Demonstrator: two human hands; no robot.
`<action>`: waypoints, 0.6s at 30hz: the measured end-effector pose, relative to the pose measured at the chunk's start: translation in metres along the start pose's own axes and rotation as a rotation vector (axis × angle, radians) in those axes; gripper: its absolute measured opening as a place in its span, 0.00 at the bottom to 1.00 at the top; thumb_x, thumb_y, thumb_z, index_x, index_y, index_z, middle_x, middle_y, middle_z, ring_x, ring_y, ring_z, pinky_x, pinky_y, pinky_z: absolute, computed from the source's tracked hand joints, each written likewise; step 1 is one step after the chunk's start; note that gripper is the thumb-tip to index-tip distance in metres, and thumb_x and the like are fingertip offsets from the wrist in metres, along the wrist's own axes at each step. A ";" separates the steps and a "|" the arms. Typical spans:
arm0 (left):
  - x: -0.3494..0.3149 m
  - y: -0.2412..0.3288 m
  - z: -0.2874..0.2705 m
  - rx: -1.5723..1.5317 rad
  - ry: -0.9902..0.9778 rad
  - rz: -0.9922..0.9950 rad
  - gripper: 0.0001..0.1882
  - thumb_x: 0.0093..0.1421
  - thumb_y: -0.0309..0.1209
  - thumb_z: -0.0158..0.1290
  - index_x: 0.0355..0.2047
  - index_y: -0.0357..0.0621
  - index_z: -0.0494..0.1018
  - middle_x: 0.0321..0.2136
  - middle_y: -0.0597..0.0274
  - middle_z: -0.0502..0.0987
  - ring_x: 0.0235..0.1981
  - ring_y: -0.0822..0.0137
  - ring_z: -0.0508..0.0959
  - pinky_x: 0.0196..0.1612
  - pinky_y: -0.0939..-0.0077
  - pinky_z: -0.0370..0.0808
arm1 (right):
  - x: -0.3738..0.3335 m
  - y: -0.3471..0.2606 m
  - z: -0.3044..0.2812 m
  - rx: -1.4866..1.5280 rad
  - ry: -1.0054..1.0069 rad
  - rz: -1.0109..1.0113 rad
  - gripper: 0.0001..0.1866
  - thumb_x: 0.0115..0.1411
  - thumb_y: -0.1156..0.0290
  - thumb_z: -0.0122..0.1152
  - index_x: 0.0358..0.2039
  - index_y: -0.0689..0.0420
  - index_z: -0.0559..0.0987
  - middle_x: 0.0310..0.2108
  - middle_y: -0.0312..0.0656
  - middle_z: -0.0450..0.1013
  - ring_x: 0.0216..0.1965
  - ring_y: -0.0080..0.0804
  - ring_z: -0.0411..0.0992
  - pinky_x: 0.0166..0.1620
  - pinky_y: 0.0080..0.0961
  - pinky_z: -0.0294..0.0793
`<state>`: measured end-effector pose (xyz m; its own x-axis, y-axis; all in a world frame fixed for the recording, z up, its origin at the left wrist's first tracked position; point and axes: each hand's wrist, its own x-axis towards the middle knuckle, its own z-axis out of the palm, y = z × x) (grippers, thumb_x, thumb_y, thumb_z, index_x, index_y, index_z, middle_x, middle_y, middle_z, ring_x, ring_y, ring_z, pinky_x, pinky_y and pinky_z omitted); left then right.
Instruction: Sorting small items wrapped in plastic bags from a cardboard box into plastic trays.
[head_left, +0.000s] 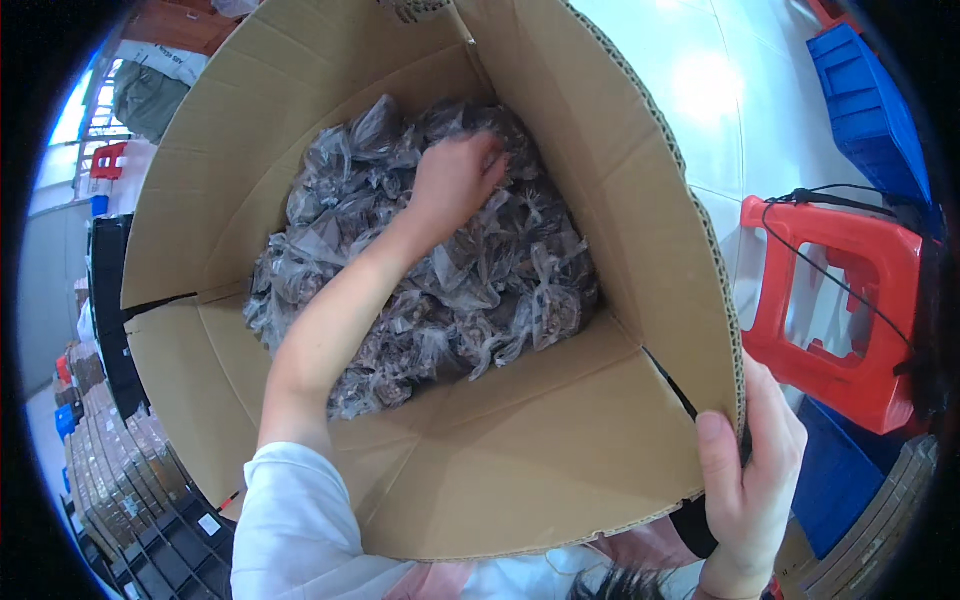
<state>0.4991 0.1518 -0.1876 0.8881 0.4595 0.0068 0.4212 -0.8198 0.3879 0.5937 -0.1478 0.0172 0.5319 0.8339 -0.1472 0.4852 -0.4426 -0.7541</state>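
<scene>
A large open cardboard box (520,440) stands in front of me, its flaps raised. Inside lies a heap of knotted clear plastic bags (440,270) with small dark contents too blurred to name. My left hand (455,185) reaches down into the box to the far side of the heap. Its fingers are curled together against the bags, and whatever is in them is hidden. At the box's near right corner, my right hand (750,450) grips the flap edge, thumb inside and fingers outside.
To the right are a red plastic stool (750,300) with a black cable over it and blue bins (870,110). At the left stand stacked flattened cardboard (110,450) and a black crate (180,550). A green-grey sack (145,100) sits at the far left.
</scene>
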 end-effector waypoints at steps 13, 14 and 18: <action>0.049 -0.043 0.104 0.330 0.009 -0.050 0.20 0.51 0.33 0.53 0.42 0.34 0.66 0.36 0.46 0.74 0.34 0.47 0.77 0.38 0.60 0.76 | -0.008 0.000 0.007 -0.015 0.028 0.036 0.18 0.59 0.72 0.47 0.47 0.70 0.69 0.36 0.50 0.74 0.37 0.34 0.72 0.44 0.25 0.67; 0.046 -0.032 0.104 0.446 0.075 -0.029 0.18 0.52 0.31 0.51 0.42 0.33 0.67 0.35 0.44 0.74 0.34 0.46 0.77 0.37 0.59 0.75 | -0.008 0.001 0.007 -0.019 0.031 0.034 0.18 0.59 0.72 0.47 0.47 0.70 0.69 0.36 0.50 0.74 0.37 0.34 0.72 0.44 0.25 0.67; 0.060 -0.031 0.057 0.071 0.084 0.048 0.16 0.52 0.30 0.50 0.40 0.34 0.69 0.37 0.44 0.74 0.37 0.46 0.76 0.41 0.58 0.74 | -0.006 0.007 0.003 -0.019 0.039 0.040 0.18 0.59 0.71 0.47 0.47 0.70 0.69 0.35 0.51 0.73 0.36 0.36 0.72 0.44 0.26 0.67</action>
<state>0.5501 0.1857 -0.2522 0.8902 0.4440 0.1025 0.3934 -0.8623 0.3188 0.5914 -0.1549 0.0111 0.5774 0.8022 -0.1520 0.4758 -0.4819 -0.7358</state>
